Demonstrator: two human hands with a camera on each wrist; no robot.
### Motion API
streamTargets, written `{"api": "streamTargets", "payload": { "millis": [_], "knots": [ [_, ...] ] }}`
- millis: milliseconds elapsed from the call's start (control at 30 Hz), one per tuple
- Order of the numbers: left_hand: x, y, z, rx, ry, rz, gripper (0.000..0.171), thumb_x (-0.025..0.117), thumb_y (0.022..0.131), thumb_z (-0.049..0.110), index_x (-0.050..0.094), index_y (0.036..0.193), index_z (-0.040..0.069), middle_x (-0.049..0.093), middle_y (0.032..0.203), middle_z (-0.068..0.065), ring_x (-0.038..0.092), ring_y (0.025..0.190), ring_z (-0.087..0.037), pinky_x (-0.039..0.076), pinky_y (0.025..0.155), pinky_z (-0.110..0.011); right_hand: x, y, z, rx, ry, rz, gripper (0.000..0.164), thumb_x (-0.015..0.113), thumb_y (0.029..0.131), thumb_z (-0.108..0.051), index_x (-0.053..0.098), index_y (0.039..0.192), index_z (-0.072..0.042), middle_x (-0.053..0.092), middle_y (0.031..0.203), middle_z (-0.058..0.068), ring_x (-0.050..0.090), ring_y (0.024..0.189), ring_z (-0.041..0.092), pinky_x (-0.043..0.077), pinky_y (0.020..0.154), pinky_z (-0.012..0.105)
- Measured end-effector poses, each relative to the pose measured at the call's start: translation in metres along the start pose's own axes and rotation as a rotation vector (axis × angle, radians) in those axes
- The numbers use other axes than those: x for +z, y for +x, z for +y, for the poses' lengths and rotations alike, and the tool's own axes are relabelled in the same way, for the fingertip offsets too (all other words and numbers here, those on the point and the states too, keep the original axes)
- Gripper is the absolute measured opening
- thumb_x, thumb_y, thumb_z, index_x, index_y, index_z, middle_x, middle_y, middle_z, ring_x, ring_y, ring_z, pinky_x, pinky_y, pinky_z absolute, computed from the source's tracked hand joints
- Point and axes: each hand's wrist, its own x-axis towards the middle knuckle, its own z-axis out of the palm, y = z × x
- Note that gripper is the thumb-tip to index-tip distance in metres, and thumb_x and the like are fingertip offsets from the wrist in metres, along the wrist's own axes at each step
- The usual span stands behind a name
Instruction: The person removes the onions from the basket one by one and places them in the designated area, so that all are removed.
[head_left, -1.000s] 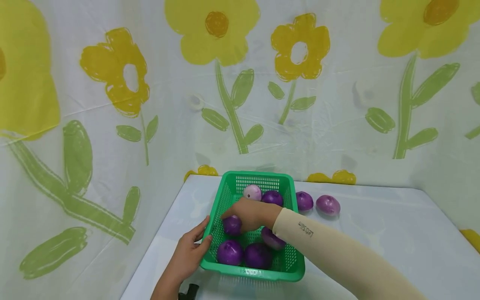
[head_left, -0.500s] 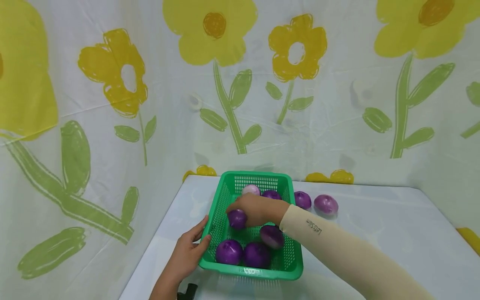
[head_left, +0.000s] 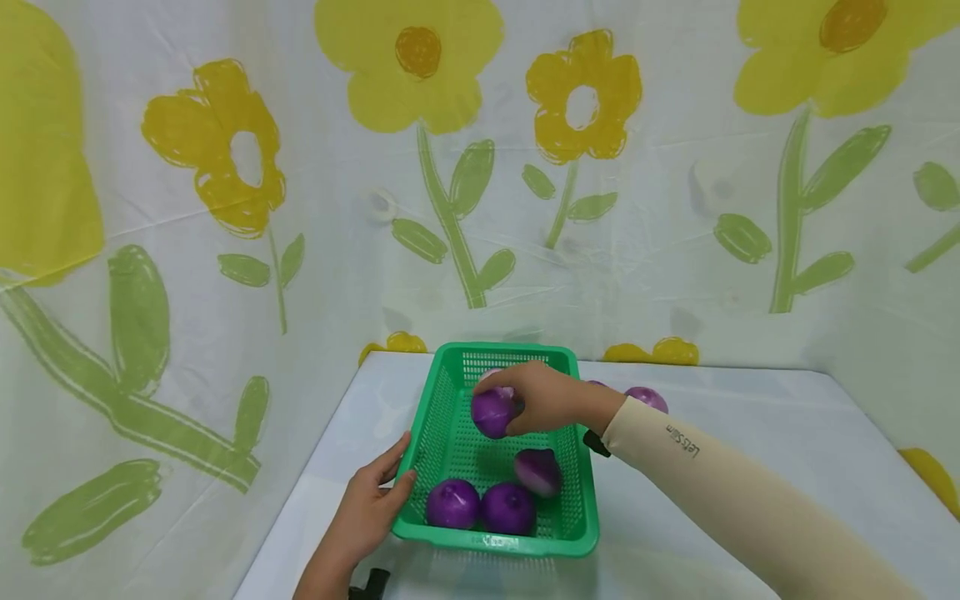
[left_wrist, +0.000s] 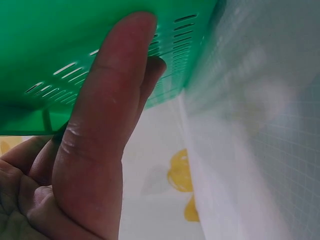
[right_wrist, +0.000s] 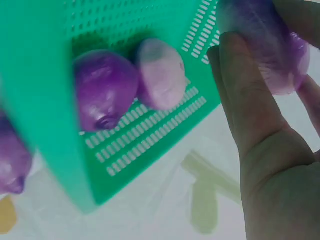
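The white counter (head_left: 720, 450) supports a green perforated basket (head_left: 555, 547). Right of it, toward the far edge, rests a purple onion (head_left: 648, 399); a second onion (head_left: 596, 383), mostly hidden, lies between them.

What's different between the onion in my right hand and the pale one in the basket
Colour: the held onion is mostly purple; the pale onion is mostly pinkish white. State: the held onion is gripped by your right hand; the pale onion lies untouched in the basket beside a purple onion. Both are rounded.
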Motion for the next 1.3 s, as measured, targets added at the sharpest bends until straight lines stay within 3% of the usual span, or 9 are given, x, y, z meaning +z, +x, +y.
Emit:
{"api": "streamTargets", "payload": {
  "millis": [267,433,800,1000,1300],
  "knots": [
    [0.001,0.001,-0.001,-0.009,-0.013,-0.033,0.060,0.064,0.107,0.008,0.041,0.162,0.006,0.061,0.142,-0.027,0.076,0.102,-0.034,0.063,0.070,-0.034,-0.016,-0.035,0.016,0.103,0.040,0.043,0.065,0.091,0.087,-0.018,0.065,0.145,-0.030,0.064,0.135,-0.009,0.068,0.111,0.013,0.058,0.088,0.030],
    [-0.001,0.000,0.000,-0.017,-0.001,-0.058,0.060,0.064,0.107,0.012,0.041,0.162,0.007,0.060,0.143,-0.027,0.074,0.106,-0.034,0.063,0.072,-0.033,-0.031,-0.066,0.022,0.190,0.087,0.087,0.064,0.091,0.087,-0.020,0.065,0.144,-0.033,0.063,0.139,-0.004,0.073,0.106,0.020,0.061,0.082,0.034],
    [-0.003,-0.001,0.001,-0.013,-0.025,-0.050,0.061,0.064,0.107,0.010,0.040,0.163,0.006,0.060,0.144,-0.027,0.074,0.106,-0.035,0.063,0.072,-0.033,-0.062,-0.125,0.056,0.197,0.173,0.227,0.068,0.088,0.090,-0.024,0.059,0.151,-0.025,0.061,0.147,0.007,0.072,0.113,0.029,0.061,0.087,0.034],
    [-0.003,-0.002,0.000,0.000,-0.062,-0.071,0.061,0.063,0.108,0.010,0.038,0.163,0.004,0.057,0.145,-0.031,0.076,0.101,-0.034,0.063,0.070,-0.034,-0.067,-0.158,0.079,0.238,0.163,0.346,0.071,0.089,0.089,-0.027,0.057,0.153,-0.020,0.060,0.145,0.011,0.069,0.118,0.038,0.062,0.087,0.039],
    [-0.002,-0.003,0.005,-0.016,-0.090,-0.086,0.063,0.063,0.109,0.015,0.036,0.164,0.005,0.055,0.147,-0.032,0.077,0.095,-0.031,0.063,0.069,-0.035,-0.056,-0.205,0.122,0.428,0.287,0.478,0.080,0.085,0.091,-0.038,0.048,0.159,-0.021,0.051,0.153,0.020,0.061,0.128,0.048,0.059,0.093,0.048]
  ]
}}
